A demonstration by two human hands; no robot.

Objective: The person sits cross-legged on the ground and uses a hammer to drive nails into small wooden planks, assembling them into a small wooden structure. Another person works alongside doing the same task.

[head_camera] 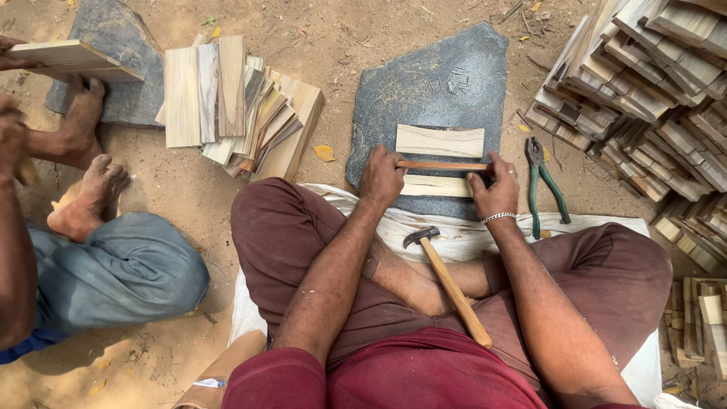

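At the far left a co-worker's hand (9,57) holds a pale board (74,60) above a dark stone (125,53), with that person's bare feet (85,163) on the sand just below it and a grey-trousered knee (129,269) nearer. To the right of that stone lies a loose fan of flat wood pieces (235,106), pale and brown, overlapping on the ground. In the middle sits a second dark slab (439,91) with a small scatter of nails (457,80) near its far edge. On the slab lie two pale planks, one farther (440,141) and one nearer (435,185), side by side with a gap between. Across that gap a thin brown strip (443,164) runs left to right. The left hand (381,178) is curled over the strip's left end, fingers closed on it; the right hand (494,193), wearing a bracelet, pinches the right end, fingers bent and pressed down. A hammer (447,284) rests in the person's lap, head pointing far, handle pointing near, touched by neither hand. The person sits cross-legged on a white cloth (454,231). Just right of the slab lie green-handled pliers (544,185) on the sand. At the far right rises a big stack of cut wood blocks (651,91), and a smaller heap (700,318) lies near the right knee.
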